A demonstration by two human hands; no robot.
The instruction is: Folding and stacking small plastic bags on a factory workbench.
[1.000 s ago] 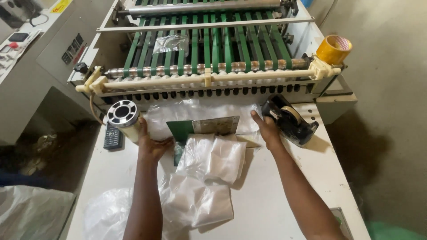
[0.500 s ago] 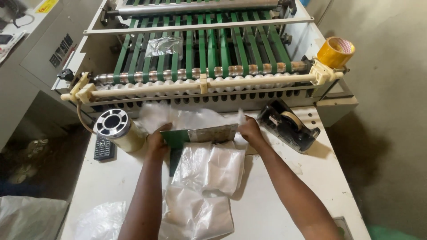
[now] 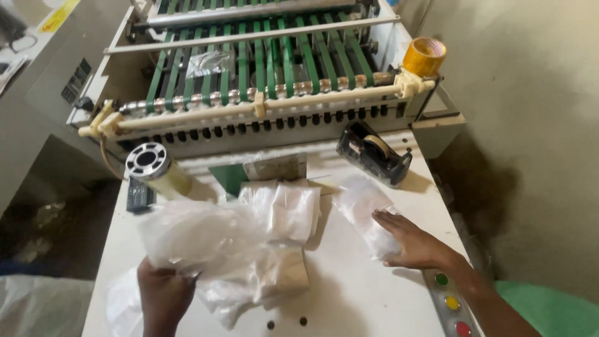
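left hand point(image 3: 163, 298) is pinching a floppy bundle of clear plastic bags point(image 3: 206, 234) just left of the bag stack point(image 3: 284, 212); right hand point(image 3: 415, 243) lies flat, fingers spread, on a loose bag point(image 3: 365, 209) right of it. super light, slippery stuff, best grabbed by the edges.

I see bare white table point(image 3: 349, 293) between my two hands, open for passing. Ahead, the tape dispenser point(image 3: 374, 151), the spool point(image 3: 150, 163) and the green-belted machine point(image 3: 262, 68) block the way; left edge possibly crowded by plastic bags point(image 3: 206, 234).
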